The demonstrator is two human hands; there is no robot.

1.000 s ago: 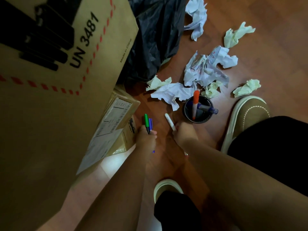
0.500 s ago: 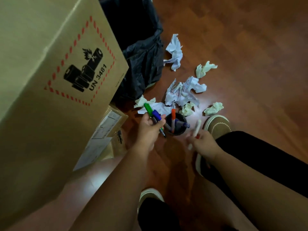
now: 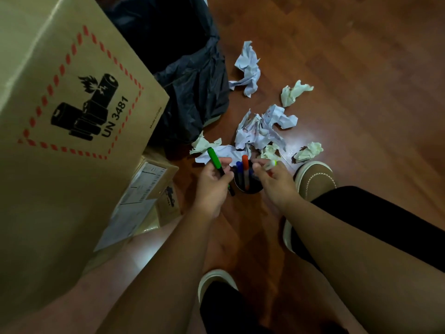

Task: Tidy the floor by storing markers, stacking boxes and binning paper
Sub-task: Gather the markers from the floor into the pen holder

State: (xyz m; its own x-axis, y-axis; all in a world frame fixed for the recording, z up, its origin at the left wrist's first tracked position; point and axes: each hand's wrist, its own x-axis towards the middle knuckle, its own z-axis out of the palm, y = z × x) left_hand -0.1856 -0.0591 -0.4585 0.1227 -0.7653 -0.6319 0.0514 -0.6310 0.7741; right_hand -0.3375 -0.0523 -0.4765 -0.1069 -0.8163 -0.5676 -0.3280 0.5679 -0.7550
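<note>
A big cardboard box (image 3: 72, 131) fills the left side, well left of the left hand's grip; its top and left edges are cut off by the frame, and it hides most of the smaller box (image 3: 154, 182) tucked under its corner, of which only a labelled face shows. Beyond and left of that grip sags a black bin bag (image 3: 192, 92), its opening cut off at the top.

The left hand (image 3: 212, 182) has its grip closed around a green marker (image 3: 215, 159): the green cap sticks up past the fingers, the dark barrel runs through the fist, and the lower tip peeks out beneath the hand. Just right of this grip, between the two hands, stands a black cup (image 3: 248, 186) on the floor (image 3: 361, 68); both hands cover parts of its rim. Inside it an orange marker (image 3: 245, 169) and a blue marker (image 3: 239, 168) stand upright, their lower ends lost in the dark.

The right hand (image 3: 277, 182) has a narrow grip pinched on a pale marker (image 3: 271, 164), blurred and mostly hidden by the fingers, so its colour is hard to make out. Beyond both grips lie crumpled papers (image 3: 260, 131), white and pale yellow, scattered loose on the wood. Right of the right grip sits a tan shoe (image 3: 315, 179), partly covered by a black trouser leg.
</note>
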